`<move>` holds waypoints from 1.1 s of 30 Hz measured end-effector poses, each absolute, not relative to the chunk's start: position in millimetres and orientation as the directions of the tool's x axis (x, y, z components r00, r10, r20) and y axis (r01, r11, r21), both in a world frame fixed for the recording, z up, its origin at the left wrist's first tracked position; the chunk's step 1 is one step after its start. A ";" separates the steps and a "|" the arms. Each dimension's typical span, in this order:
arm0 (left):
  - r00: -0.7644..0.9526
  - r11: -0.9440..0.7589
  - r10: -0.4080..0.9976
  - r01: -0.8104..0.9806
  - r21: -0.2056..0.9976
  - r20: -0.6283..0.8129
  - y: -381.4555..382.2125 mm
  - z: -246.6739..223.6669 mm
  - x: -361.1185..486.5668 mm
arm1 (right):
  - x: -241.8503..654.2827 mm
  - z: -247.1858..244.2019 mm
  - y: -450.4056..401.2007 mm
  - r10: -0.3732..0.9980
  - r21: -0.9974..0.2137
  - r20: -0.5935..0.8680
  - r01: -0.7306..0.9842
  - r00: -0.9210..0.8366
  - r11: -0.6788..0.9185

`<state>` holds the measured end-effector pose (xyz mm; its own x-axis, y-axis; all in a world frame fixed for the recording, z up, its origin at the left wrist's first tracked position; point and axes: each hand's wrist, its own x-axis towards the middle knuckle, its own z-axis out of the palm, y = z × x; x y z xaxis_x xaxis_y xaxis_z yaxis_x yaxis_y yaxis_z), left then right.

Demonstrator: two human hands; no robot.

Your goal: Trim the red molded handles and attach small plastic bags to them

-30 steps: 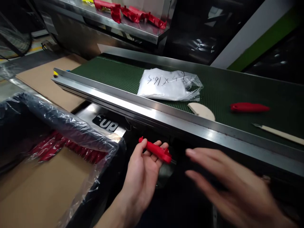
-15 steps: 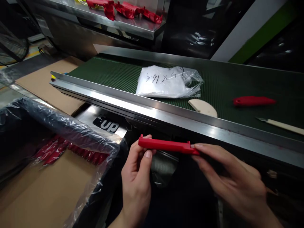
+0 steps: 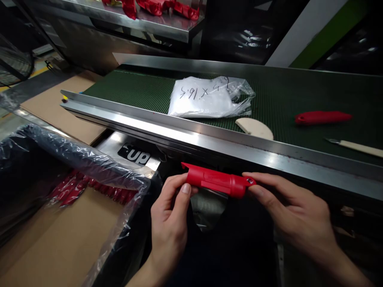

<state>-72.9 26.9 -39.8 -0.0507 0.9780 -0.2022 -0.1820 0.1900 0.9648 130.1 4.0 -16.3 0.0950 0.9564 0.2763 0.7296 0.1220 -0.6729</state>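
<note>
A red plastic part [image 3: 217, 181], roughly tube-shaped, is held between both hands in front of the conveyor's near rail. My left hand [image 3: 173, 211] pinches its left end between thumb and fingers. At the other end, my right hand [image 3: 284, 203] grips the small tab with thumb and fingertips. Another red part [image 3: 323, 117] lies on the green belt [image 3: 278, 99] at the right. Nearer the rail is a knife [image 3: 359, 147] with a pale handle, and left of it a cream-coloured curved piece [image 3: 255, 128].
A plastic bag [image 3: 206, 97] with handwriting rests on the belt. At the lower left, a lined bin [image 3: 119, 175] holds cardboard and wrapped red parts [image 3: 72, 187]. More red parts [image 3: 155, 6] sit on a metal shelf [image 3: 167, 28] behind. The metal rail [image 3: 185, 133] runs across.
The red part has been turned about its length, so its broad rounded side now shows. Both hands still hold its ends. The view has shifted slightly.
</note>
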 end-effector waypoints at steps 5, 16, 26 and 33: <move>-0.080 0.224 0.966 -0.217 0.950 -0.246 26.8 -38.3 -71.6 | 127.6 -15.7 6.0 0.955 -0.684 0.281 0.717 0.089 0.134; -0.097 0.330 0.921 -0.319 0.888 -0.377 31.6 -41.8 -73.5 | 119.8 -7.8 3.1 0.938 -0.698 0.347 0.665 -0.011 0.266; 0.155 0.551 0.805 -0.554 0.624 -0.573 42.1 -34.3 -73.5 | 87.7 -3.2 24.4 0.577 -0.220 0.563 0.566 -0.591 0.794; 0.136 0.538 0.803 -0.587 0.606 -0.581 30.6 -45.8 -72.9 | 151.7 32.1 163.8 0.869 -0.211 0.339 0.872 -0.360 0.443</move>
